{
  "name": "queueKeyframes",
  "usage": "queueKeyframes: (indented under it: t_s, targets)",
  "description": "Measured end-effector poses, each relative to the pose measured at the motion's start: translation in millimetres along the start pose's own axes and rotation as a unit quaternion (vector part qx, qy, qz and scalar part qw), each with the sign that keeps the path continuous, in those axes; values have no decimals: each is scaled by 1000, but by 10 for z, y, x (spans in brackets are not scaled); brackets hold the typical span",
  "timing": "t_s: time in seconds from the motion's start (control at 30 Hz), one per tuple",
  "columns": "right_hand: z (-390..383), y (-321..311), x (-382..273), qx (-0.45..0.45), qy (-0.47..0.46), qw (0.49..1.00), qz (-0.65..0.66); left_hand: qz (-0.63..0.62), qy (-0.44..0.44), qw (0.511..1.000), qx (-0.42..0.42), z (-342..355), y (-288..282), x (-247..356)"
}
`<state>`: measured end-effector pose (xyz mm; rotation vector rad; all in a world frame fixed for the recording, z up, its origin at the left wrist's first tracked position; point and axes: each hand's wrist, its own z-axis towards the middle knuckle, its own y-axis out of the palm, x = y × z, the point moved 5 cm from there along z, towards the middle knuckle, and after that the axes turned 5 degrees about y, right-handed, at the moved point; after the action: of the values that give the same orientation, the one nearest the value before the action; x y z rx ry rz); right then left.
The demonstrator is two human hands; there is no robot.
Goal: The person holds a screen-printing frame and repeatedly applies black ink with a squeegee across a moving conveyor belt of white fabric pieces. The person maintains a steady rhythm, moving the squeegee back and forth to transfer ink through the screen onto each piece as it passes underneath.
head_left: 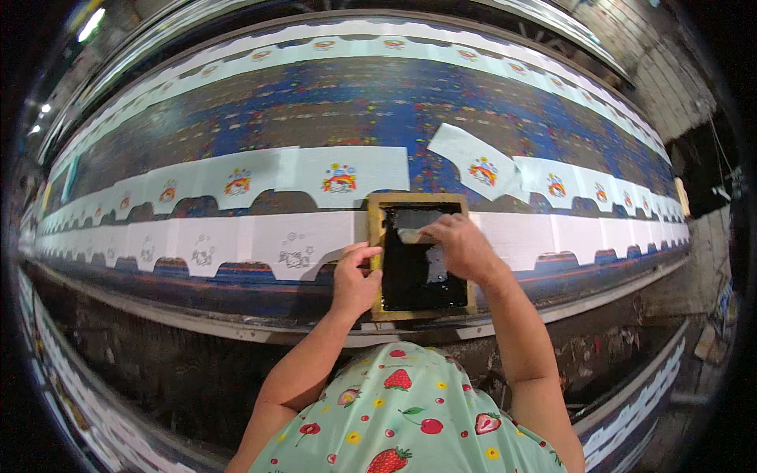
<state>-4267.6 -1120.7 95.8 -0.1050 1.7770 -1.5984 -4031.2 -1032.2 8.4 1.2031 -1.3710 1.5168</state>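
Observation:
A screen printing frame [374, 284] with a yellowish wooden rim lies over the front row of pale cut pieces, its mesh dark and wet with black ink. Against its left rim, my left hand [356, 277] is closed, fingers and thumb gripping the wood. My right hand [464, 244] is above the mesh, pinching a small pale squeegee [410, 236], slightly blurred. Left of the frame, the nearest pink-white piece [296, 251] bears a black outline drawing. Beyond the frame, a pale green piece [341, 178] shows a coloured rainbow print.
The long printing table [315, 102] is blue and dark, speckled with paint. A loose printed piece [479, 167] lies askew across the second row. More printed pieces [394, 45] line the far side. A pale rail [221, 327] edges the table near me.

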Motion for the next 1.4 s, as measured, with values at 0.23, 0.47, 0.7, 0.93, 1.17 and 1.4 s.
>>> queueKeyframes:
  t_s: [0.23, 0.47, 0.7, 0.93, 1.17, 1.4]
  targets:
    - [-805, 133, -531, -25, 9, 1000, -11, -4, 6, 1000, -7, -48, -15, 18]
    - [-1160, 247, -759, -40, 30, 999, -3, 16, 71, 997, 29, -143, 48, 16]
    - [-1402, 115, -570, 78, 29, 993, 90, 126, 126, 983, 39, -263, 109, 75]
    - [-1877, 134, 163, 203, 215, 903, 313, 89, 111, 985, 94, -297, 338, 275]
    - [-2472, -146, 939, 230, 190, 916, 268, 75, 166, 979, 93, -388, 1411, 595]
    - [-3066, -497, 1803, 229, 213, 892, 325, 58, 174, 980, 77, -444, 2418, 844]
